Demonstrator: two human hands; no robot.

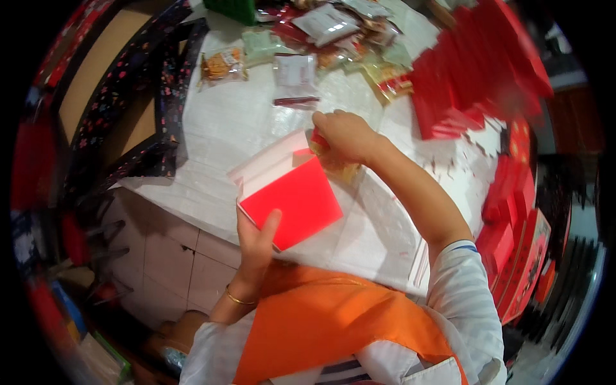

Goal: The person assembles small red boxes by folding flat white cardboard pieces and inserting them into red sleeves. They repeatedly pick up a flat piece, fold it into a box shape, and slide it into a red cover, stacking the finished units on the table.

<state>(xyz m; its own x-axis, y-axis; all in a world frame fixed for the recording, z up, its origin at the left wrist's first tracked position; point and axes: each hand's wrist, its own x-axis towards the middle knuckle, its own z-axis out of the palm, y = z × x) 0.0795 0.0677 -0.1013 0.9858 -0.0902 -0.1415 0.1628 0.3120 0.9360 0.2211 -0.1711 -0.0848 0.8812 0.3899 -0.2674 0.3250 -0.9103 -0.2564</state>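
Observation:
My left hand [255, 239] grips a red box [298, 204] from its near left side, thumb on the red face. The box is tilted; its far side is open, showing a white inside and a raised white flap [269, 157]. My right hand [351, 138] is closed on a crinkly packet [341, 169], clear and yellowish with a red part, right beside the box's open end. The fingers hide part of the packet. Beyond my hands lie a white packet [296, 76], a packet of brown snacks [223, 65] and a yellow-and-red packet [389, 80].
A heap of mixed packets [326, 25] covers the table's far side, by a green container [232, 9]. Red boxes [475, 70] stand in a row at far right, more [504, 221] at near right. Dark floral boxes [106, 102] stand left. White sheeting [224, 138] covers the table.

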